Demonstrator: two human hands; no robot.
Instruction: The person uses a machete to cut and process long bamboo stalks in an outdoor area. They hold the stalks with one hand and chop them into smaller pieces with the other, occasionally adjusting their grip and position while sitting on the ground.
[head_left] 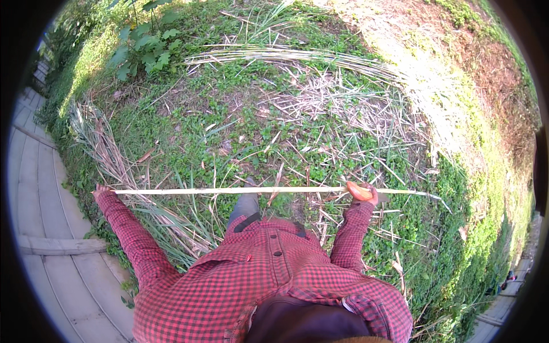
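A long, pale cane stalk (pixel 229 191) stretches level across the front of my body, from hand to hand. At its left end, my left hand (pixel 102 190) is closed around it, arm held far out. My right hand (pixel 370 197) is closed on the orange-brown handle of a knife (pixel 359 191), right against the stalk. A short dark blade-like part shows beyond the fingers. Past this hand the stalk goes on to the right and ends in a thin, bent tip. How the right fingers share stalk and handle is hard to make out.
Ahead lies a bundle of peeled-looking stalks (pixel 286 54) on the grass, with scattered dry straw (pixel 326 100) nearer. Cut leaves (pixel 106 143) are heaped at the left. Grey concrete slabs (pixel 63 217) border the grass there. A leafy plant (pixel 146 46) grows at the far left.
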